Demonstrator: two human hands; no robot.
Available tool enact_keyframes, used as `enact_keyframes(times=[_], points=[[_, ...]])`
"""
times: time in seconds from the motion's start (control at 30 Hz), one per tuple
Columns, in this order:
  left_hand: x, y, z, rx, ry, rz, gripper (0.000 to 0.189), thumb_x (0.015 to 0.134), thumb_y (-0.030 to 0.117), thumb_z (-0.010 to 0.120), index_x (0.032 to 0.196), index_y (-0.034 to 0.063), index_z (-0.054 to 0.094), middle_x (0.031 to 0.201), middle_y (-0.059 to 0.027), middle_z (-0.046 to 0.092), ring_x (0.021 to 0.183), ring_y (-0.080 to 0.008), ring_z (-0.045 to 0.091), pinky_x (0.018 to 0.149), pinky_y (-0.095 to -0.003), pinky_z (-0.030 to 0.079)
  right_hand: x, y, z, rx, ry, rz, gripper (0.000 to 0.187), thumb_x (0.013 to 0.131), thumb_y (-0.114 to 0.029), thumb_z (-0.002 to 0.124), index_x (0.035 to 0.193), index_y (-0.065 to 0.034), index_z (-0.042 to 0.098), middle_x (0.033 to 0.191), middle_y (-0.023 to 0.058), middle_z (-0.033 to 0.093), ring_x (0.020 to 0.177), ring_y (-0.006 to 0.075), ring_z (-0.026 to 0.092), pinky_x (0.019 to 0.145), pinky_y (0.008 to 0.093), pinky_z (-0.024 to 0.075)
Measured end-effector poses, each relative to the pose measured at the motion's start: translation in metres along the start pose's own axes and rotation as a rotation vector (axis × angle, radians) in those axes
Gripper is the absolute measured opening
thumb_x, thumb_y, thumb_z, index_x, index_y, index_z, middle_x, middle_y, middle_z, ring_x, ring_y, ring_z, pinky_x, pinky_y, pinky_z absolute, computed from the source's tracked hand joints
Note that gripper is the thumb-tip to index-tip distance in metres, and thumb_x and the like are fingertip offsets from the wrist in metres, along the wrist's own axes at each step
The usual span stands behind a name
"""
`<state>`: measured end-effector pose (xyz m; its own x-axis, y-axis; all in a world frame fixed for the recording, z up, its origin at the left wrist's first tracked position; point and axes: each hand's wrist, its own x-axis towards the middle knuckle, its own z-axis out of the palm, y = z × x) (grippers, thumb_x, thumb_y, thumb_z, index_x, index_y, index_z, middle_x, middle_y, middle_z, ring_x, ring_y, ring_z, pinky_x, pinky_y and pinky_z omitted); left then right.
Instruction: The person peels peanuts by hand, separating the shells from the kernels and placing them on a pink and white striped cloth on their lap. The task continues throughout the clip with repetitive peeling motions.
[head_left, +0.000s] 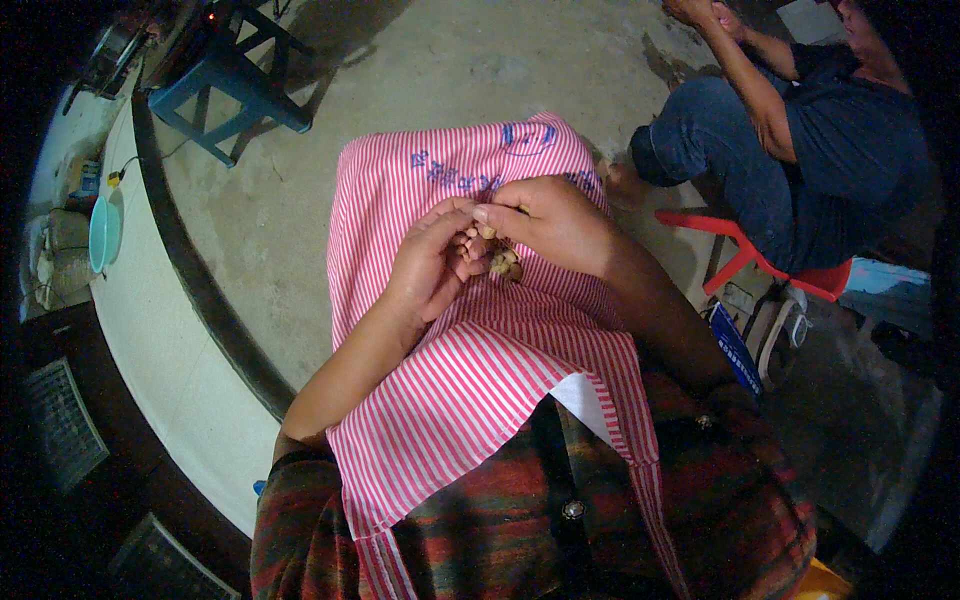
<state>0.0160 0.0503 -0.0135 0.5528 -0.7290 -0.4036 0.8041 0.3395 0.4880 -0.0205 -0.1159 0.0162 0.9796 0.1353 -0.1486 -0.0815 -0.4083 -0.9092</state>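
Over my lap lies a pink-and-white striped apron (390, 225) bearing blue print. My left hand (431, 262) is cupped above it, holding several small pinkish nuts (471, 244) that look like peanuts. The thumb and fingers of my right hand (544, 221) are bent in and meet my left thumb over those nuts. A bit of something yellowish (523, 210) shows inside the curled right fingers; the fingers mostly hide it. Just below the hands, a small heap of tan pods or shells (506, 264) rests in a fold of the apron.
To the right, another person (750, 142) sits on a red plastic stool (739, 240). A blue plastic stool (225, 82) stands at the upper left. Along the left runs a pale, dark-edged surface (150, 315) with a turquoise basin (105, 234) by it. Shoes (780, 334) lie at the right.
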Motion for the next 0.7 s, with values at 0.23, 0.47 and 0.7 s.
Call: enact_keyframes(times=[0.23,0.47,0.7], points=[[0.001,0.004,0.002,-0.009,0.044,0.001,0.017,0.09,0.02,0.046,0.092,0.0039,0.05,0.073,-0.0034,0.052,0.055,-0.0089,0.047,0.043,-0.0182,0.038,-0.001,0.002,-0.006,0.315,-0.105,0.181,0.027,0.09,-0.022,0.049,0.085,0.0014,0.061,0.063,0.0017,0.056,0.054,0.0059,0.049,0.049,0.0199,0.0406],[-0.001,0.006,0.004,0.072,0.044,0.128,0.012,0.088,0.016,0.052,0.089,0.0042,0.055,0.073,-0.0027,0.054,0.056,-0.0064,0.043,0.044,-0.0176,0.033,-0.004,0.017,0.0,0.736,-0.05,0.344,0.026,0.092,-0.024,0.045,0.092,-0.0013,0.057,0.072,0.0026,0.055,0.056,0.0063,0.049,0.046,0.0165,0.0375],[-0.001,0.006,0.011,0.211,0.049,0.164,0.006,0.086,0.009,0.055,0.09,0.0045,0.056,0.068,-0.0003,0.051,0.053,-0.0049,0.041,0.042,-0.0162,0.031,-0.005,0.034,0.003,1.039,-0.181,0.199,0.024,0.092,-0.02,0.042,0.102,-0.0013,0.052,0.08,0.0098,0.059,0.056,0.0101,0.051,0.038,0.0164,0.034]])
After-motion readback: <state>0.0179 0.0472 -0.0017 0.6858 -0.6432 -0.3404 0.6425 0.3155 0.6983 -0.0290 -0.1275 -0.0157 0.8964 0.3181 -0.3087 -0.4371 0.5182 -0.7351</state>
